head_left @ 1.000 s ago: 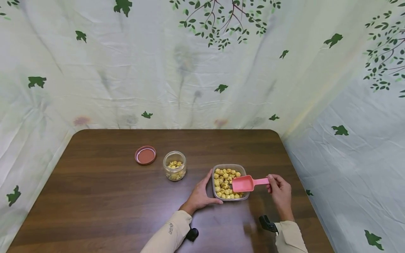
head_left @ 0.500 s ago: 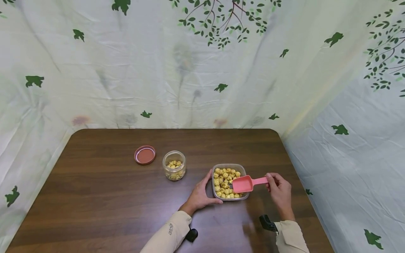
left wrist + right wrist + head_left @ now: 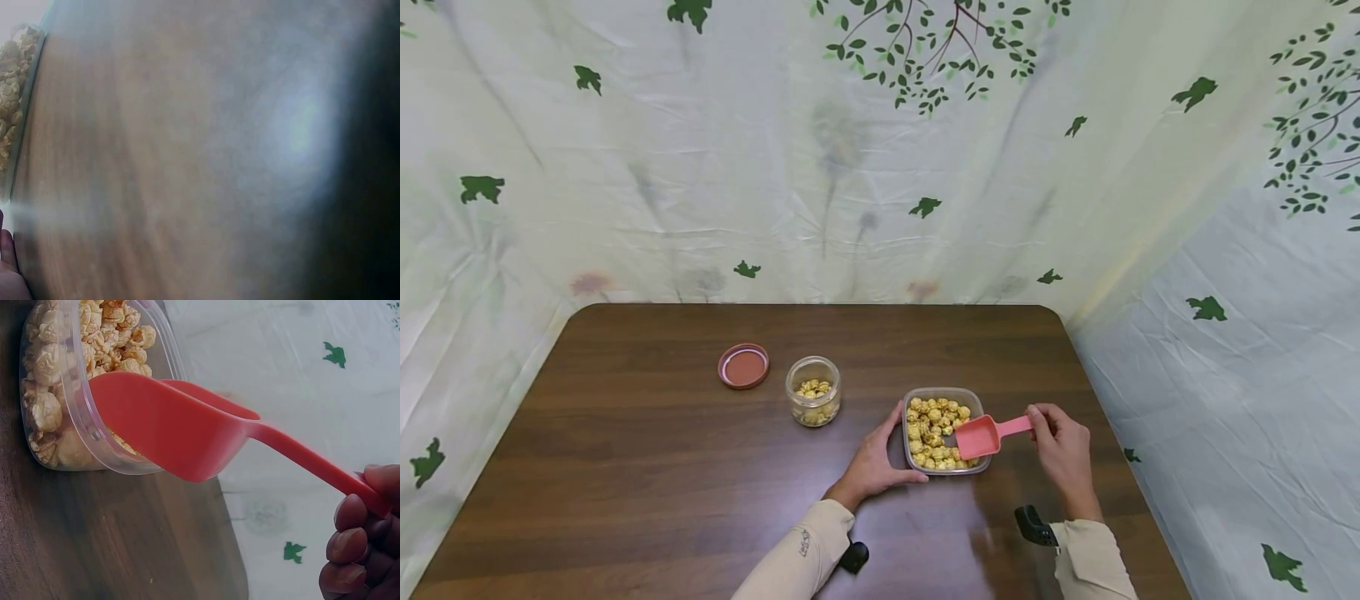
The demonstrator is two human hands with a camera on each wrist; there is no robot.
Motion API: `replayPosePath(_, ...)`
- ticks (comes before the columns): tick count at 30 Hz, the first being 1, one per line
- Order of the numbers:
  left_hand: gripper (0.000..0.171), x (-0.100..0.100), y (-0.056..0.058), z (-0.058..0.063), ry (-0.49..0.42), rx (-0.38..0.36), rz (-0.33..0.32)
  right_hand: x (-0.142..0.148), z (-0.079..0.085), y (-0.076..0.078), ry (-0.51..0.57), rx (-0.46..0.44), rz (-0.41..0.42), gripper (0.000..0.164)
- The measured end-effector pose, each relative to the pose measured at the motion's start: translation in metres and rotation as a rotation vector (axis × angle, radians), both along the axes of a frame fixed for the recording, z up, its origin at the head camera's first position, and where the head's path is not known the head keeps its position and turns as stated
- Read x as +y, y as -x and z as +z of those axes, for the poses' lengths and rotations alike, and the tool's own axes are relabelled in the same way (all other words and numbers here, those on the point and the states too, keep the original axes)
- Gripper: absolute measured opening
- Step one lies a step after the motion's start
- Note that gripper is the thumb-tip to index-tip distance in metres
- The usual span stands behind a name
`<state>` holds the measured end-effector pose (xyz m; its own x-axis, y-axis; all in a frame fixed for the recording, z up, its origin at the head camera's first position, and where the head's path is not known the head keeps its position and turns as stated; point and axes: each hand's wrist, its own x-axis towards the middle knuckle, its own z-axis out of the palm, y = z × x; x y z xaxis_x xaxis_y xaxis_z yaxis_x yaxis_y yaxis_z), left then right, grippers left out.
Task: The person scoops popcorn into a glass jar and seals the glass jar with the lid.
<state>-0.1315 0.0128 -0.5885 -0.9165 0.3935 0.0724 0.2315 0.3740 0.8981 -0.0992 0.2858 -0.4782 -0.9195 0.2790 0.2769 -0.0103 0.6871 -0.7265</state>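
Observation:
A clear plastic container [image 3: 946,393] holds caramel popcorn [image 3: 925,433]. My left hand [image 3: 874,462] holds it at the near left corner, thumb along the front and fingers at the left side. In the left wrist view, a sliver of the popcorn [image 3: 9,94] shows at the left edge. My right hand [image 3: 1063,454] pinches the handle end of a pink scoop [image 3: 977,437]. The scoop's head tilts down over the container's right rim, its inside bare in the head view. Its tip overlaps the rim in the right wrist view, where curled fingers [image 3: 347,547] grip the handle.
A glass jar [image 3: 813,410] partly filled with popcorn stands left of the container. Further left lies a reddish round lid [image 3: 743,367], inside up. The brown wooden table [image 3: 662,467] ends at a light leaf-printed curtain [image 3: 700,167] behind and at the sides.
The right hand has shifted slightly up and left, and the scoop has tilted and edged a little to the right over the container. The left hand and container have stayed put.

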Motion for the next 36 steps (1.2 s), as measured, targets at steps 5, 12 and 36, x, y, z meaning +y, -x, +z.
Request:
replayPosePath(5,0.120,0.000,0.000,0.000,0.002,0.004,-0.004,-0.001,0.002,0.001,-0.046,0.001,0.013,0.016)
replayPosePath(12,0.120,0.000,0.000,-0.001,0.005,0.006,-0.008,-0.003,0.006,0.004,-0.095,-0.009,0.044,0.015)
replayPosePath(36,0.120,0.000,0.001,-0.002,0.004,0.018,-0.008,-0.012,0.005,0.010,-0.237,0.051,0.114,0.012)
